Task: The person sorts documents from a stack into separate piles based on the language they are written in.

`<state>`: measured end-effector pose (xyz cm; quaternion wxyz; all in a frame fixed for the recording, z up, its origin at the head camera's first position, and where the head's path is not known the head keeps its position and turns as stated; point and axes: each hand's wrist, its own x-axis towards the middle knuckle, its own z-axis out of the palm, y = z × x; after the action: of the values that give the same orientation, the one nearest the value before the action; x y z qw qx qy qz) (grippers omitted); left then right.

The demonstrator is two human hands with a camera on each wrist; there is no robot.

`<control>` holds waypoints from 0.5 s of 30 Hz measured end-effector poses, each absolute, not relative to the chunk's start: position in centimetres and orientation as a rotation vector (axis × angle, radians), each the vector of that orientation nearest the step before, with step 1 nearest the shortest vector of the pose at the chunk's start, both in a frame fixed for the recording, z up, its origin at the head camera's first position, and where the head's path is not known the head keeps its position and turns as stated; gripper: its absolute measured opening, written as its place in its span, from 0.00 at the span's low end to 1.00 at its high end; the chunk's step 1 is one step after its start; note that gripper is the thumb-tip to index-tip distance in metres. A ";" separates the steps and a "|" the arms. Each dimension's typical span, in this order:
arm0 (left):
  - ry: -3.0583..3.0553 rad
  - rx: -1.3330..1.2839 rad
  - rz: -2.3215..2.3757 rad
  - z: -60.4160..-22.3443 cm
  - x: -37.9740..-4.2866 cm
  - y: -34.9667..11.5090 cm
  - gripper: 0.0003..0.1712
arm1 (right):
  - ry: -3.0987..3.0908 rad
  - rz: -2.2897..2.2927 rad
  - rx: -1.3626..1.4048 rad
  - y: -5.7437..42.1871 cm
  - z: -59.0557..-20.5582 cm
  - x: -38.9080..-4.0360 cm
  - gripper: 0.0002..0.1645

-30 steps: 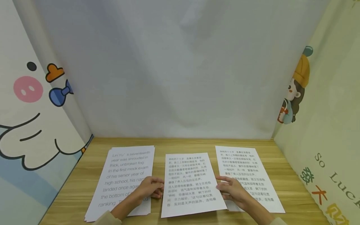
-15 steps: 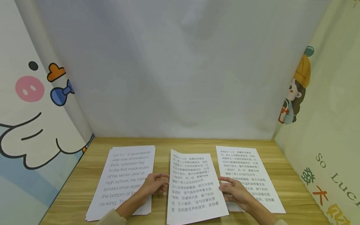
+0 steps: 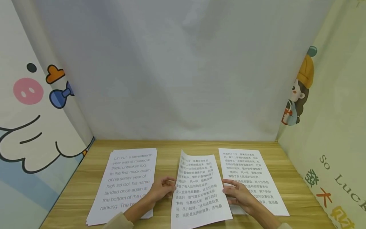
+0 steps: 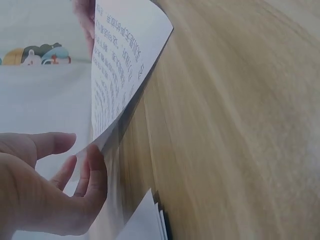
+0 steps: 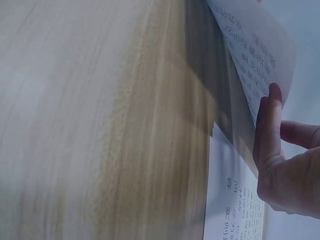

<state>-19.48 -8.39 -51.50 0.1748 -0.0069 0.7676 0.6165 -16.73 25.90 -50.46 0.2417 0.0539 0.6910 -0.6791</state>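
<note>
A white sheet of paper printed with Chinese text [image 3: 197, 190] is held up off the table at the middle in the head view, its left side curling upward. My right hand [image 3: 240, 194] pinches its right edge, with the fingers [image 5: 270, 115] behind the sheet and the thumb in front. On the other side, my left hand [image 3: 161, 190] touches the curled left edge with its fingertips. In the left wrist view its thumb stands apart from the fingers [image 4: 97, 170], which lie against the edge of the sheet.
To the left lies a slightly uneven stack of paper with large English print [image 3: 123, 178], partly under my left forearm. Another Chinese-printed sheet [image 3: 243, 162] lies at the right, partly behind my right hand. Beneath is a wooden table [image 3: 188, 146], with cartoon-printed walls at both sides.
My left hand has moved right along with the sheet's left edge, and that side now curls up. The sheet has turned and shifted slightly right. The right hand keeps its hold.
</note>
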 end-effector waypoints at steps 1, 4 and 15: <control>2.176 -0.015 1.746 -51.6 -19.5 -8.3 0.25 | 1.890 -1.854 0.145 25.9 -50.6 -16.7 0.44; 2.157 -0.003 1.754 -51.8 -19.4 -8.2 0.28 | 1.897 -1.839 0.138 26.1 -50.9 -16.7 0.44; 2.157 -0.029 1.772 -51.7 -19.0 -8.1 0.35 | 1.945 -1.772 0.144 26.2 -51.3 -16.8 0.43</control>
<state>-18.98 -8.05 -51.69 0.1741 -0.0103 0.7609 0.6250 -16.84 26.24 -51.27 0.2508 0.0530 0.7146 -0.6509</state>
